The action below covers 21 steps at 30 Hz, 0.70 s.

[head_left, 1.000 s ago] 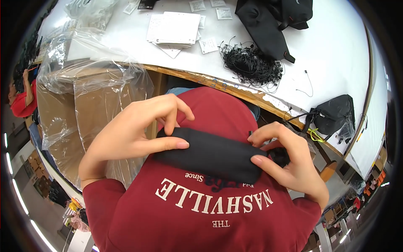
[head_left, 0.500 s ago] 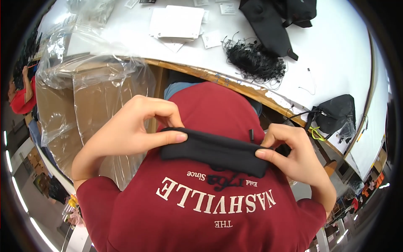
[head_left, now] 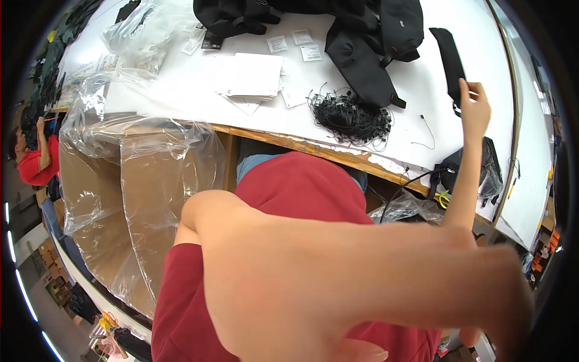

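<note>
My right hand (head_left: 475, 111) reaches out over the right side of the white table, with thumb and fingers closed at the near end of a black fabric band (head_left: 449, 63). The band stretches away from the fingers; whether its far end rests on the table I cannot tell. My left hand (head_left: 374, 283) is very close to the view, crossing in front of my dark red shirt toward the right. It is large and motion-blurred, and its fingers are mostly smeared or cut off.
On the white table (head_left: 181, 99) lie a pile of black looped strings (head_left: 350, 117), black bags (head_left: 401, 30), white cards (head_left: 256, 75) and small labels. A carton lined with clear plastic (head_left: 163, 175) stands at the left. A black pouch (head_left: 455, 172) sits near the right edge. Another person (head_left: 39, 160) is far left.
The black band has gone from in front of my chest, where both hands held it, to the table's right side in my right hand. My left hand has let go and come up close.
</note>
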Tool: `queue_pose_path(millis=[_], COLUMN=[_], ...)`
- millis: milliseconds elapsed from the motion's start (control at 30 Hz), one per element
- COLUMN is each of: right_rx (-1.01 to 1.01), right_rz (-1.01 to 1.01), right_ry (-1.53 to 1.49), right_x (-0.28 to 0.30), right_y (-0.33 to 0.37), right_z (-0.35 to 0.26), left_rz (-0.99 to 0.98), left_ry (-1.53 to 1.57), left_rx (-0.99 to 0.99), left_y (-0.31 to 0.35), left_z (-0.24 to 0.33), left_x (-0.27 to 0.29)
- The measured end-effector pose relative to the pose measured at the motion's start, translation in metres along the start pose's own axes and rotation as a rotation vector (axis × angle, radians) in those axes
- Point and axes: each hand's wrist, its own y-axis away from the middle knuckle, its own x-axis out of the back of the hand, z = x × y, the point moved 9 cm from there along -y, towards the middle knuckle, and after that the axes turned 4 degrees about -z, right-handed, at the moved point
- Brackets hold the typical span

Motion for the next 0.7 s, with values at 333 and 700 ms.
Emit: queue_pose_path(millis=[333,700], right_rx=[0.167,0.250], right_rz=[-0.627,-0.672], right_ry=[-0.028,0.198], right_x=[-0.076,-0.087], right_y=[0.042,0.138], right_z=[-0.005,0.001], left_rz=[0.157,0.619], left_ry=[-0.013,-1.272], left_rx=[-0.133,0.554], left_y=[0.017,0.121], left_z=[-0.026,-0.129], left_x=[0.026,0.191])
